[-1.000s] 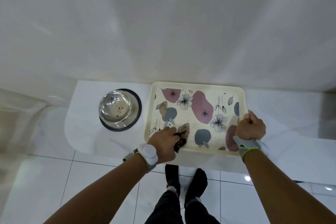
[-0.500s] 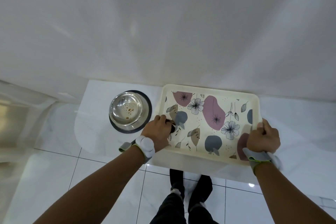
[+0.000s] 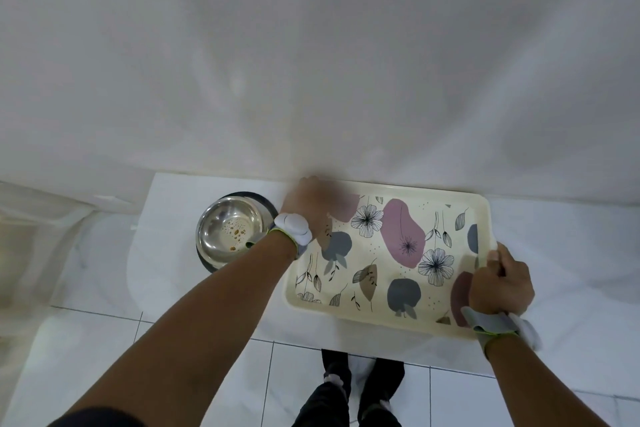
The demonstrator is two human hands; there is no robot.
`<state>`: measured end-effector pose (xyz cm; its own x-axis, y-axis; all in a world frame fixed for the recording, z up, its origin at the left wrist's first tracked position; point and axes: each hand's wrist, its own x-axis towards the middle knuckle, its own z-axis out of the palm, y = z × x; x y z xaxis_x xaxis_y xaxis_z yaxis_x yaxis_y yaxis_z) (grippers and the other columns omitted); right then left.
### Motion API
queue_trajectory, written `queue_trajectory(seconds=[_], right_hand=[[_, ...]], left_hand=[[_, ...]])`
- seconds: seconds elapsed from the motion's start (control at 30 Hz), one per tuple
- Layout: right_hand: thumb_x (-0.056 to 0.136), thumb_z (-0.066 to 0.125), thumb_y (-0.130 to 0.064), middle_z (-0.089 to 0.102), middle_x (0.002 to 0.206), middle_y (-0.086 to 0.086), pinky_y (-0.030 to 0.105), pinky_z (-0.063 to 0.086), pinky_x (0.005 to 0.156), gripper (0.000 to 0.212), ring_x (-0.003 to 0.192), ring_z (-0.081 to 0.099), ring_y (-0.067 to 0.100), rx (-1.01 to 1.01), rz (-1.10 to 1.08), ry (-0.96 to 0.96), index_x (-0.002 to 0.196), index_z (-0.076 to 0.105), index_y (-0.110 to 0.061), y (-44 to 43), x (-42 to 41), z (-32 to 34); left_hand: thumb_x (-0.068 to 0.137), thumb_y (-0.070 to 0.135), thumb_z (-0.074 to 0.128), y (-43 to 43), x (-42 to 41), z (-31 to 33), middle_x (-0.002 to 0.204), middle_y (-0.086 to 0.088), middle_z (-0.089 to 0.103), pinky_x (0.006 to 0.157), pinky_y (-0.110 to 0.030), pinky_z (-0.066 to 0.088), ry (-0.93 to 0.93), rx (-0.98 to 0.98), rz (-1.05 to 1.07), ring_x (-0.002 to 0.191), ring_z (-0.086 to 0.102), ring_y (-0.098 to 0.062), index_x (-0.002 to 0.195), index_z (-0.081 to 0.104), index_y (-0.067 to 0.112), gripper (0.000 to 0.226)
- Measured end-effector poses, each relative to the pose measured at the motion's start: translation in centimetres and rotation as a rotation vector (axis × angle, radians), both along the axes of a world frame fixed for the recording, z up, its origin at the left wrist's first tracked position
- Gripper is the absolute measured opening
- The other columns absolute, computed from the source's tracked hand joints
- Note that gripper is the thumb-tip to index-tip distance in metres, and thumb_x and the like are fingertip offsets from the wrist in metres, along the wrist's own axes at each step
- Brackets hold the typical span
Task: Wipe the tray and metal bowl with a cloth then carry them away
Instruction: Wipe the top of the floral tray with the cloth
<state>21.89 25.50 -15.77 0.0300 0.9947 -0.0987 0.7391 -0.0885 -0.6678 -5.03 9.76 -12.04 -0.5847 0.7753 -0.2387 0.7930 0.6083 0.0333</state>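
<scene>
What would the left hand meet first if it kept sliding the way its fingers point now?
Probably the tray's far rim, then the white wall just behind. The left hand is motion-blurred at the far-left corner, so depth is unclear.

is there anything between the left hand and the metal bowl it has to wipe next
Nothing visible. The left hand is blurred over the tray's far left corner, and the metal bowl sits just left of the tray on the white counter, with only bare counter between them.

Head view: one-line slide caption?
Left hand wipes floral tray's far corner, right hand steadying it; spotted metal bowl beside.
</scene>
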Motion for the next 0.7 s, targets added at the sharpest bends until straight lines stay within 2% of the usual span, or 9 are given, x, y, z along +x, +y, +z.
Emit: queue_trajectory(seconds=[0.1, 0.17, 0.27, 0.33, 0.43, 0.5, 0.57, 0.63, 0.7], right_hand=[[0.088, 0.042, -0.028, 0.061, 0.097, 0.016, 0.042, 0.047, 0.081, 0.036, 0.092, 0.058, 0.037, -0.012, -0.003, 0.023, 0.113, 0.067, -0.023, -0.2, -0.1, 0.3], [0.088, 0.041, -0.028, 0.061, 0.098, 0.017, 0.041, 0.046, 0.081, 0.037, 0.092, 0.057, 0.037, -0.01, 0.004, 0.029, 0.114, 0.067, -0.022, -0.4, -0.1, 0.8], [0.086, 0.037, -0.029, 0.059, 0.098, 0.023, 0.043, 0.046, 0.078, 0.043, 0.091, 0.056, 0.042, 0.03, 0.055, -0.006, 0.116, 0.066, -0.017, -0.6, -0.1, 1.4], [0.086, 0.035, -0.028, 0.058, 0.098, 0.027, 0.045, 0.045, 0.078, 0.045, 0.09, 0.056, 0.045, 0.033, 0.098, -0.032, 0.117, 0.065, -0.014, -0.9, -0.1, 1.9], [0.089, 0.033, -0.024, 0.056, 0.099, 0.031, 0.047, 0.046, 0.078, 0.044, 0.091, 0.055, 0.048, 0.008, 0.169, -0.106, 0.119, 0.062, -0.012, -0.9, 0.1, 2.7], [0.092, 0.038, -0.014, 0.055, 0.099, 0.034, 0.048, 0.046, 0.077, 0.037, 0.09, 0.056, 0.051, -0.033, 0.188, -0.153, 0.121, 0.06, -0.011, -0.8, 0.2, 3.1], [0.09, 0.037, -0.01, 0.055, 0.097, 0.036, 0.047, 0.046, 0.075, 0.038, 0.087, 0.056, 0.051, -0.055, 0.198, -0.181, 0.122, 0.059, -0.011, -0.9, 0.2, 3.5], [0.08, 0.03, -0.016, 0.054, 0.091, 0.035, 0.044, 0.044, 0.069, 0.046, 0.08, 0.057, 0.048, -0.041, 0.214, -0.185, 0.114, 0.059, -0.006, -1.0, 0.4, 3.5], [0.073, 0.028, -0.015, 0.053, 0.082, 0.031, 0.037, 0.039, 0.063, 0.041, 0.071, 0.054, 0.041, -0.045, 0.239, -0.173, 0.099, 0.057, -0.003, -1.2, 0.7, 3.6]], left_hand=[[0.081, 0.007, 0.052, -0.3, 0.2, 0.3, 0.103, -0.016, 0.056, 0.073, -0.041, 0.052, -0.145, 0.15, 0.179, 0.094, 0.055, -0.034, 0.108, 0.063, 0.005, 0.029], [0.083, 0.007, 0.052, -1.1, 0.7, 1.1, 0.102, -0.016, 0.056, 0.073, -0.039, 0.051, -0.205, 0.305, 0.3, 0.088, 0.057, -0.034, 0.105, 0.066, 0.005, 0.027], [0.083, 0.005, 0.053, -3.8, 2.0, 2.7, 0.1, -0.012, 0.057, 0.065, -0.03, 0.046, -0.166, 0.486, 0.416, 0.078, 0.058, -0.029, 0.103, 0.068, 0.006, 0.026], [0.082, 0.005, 0.054, -6.6, 3.2, 3.6, 0.099, -0.01, 0.058, 0.063, -0.027, 0.045, -0.116, 0.534, 0.466, 0.076, 0.058, -0.026, 0.1, 0.068, 0.006, 0.023], [0.083, 0.0, 0.056, -11.1, 5.4, 3.7, 0.102, -0.012, 0.057, 0.067, -0.029, 0.05, -0.089, 0.542, 0.558, 0.079, 0.059, -0.028, 0.102, 0.068, 0.004, 0.023], [0.082, -0.001, 0.058, -13.6, 7.2, 3.1, 0.104, -0.016, 0.056, 0.066, -0.034, 0.053, -0.09, 0.477, 0.592, 0.078, 0.06, -0.033, 0.1, 0.068, 0.003, 0.021], [0.08, 0.0, 0.059, -15.3, 8.7, 2.3, 0.105, -0.018, 0.057, 0.065, -0.037, 0.054, -0.121, 0.383, 0.608, 0.079, 0.06, -0.036, 0.096, 0.068, 0.003, 0.019], [0.079, 0.001, 0.059, -16.1, 9.4, 1.5, 0.105, -0.018, 0.056, 0.066, -0.038, 0.055, -0.169, 0.304, 0.615, 0.08, 0.06, -0.037, 0.094, 0.067, 0.004, 0.018], [0.079, 0.003, 0.057, -16.5, 9.7, 1.4, 0.106, -0.017, 0.055, 0.066, -0.037, 0.053, -0.206, 0.255, 0.626, 0.08, 0.06, -0.037, 0.095, 0.066, 0.005, 0.018]])
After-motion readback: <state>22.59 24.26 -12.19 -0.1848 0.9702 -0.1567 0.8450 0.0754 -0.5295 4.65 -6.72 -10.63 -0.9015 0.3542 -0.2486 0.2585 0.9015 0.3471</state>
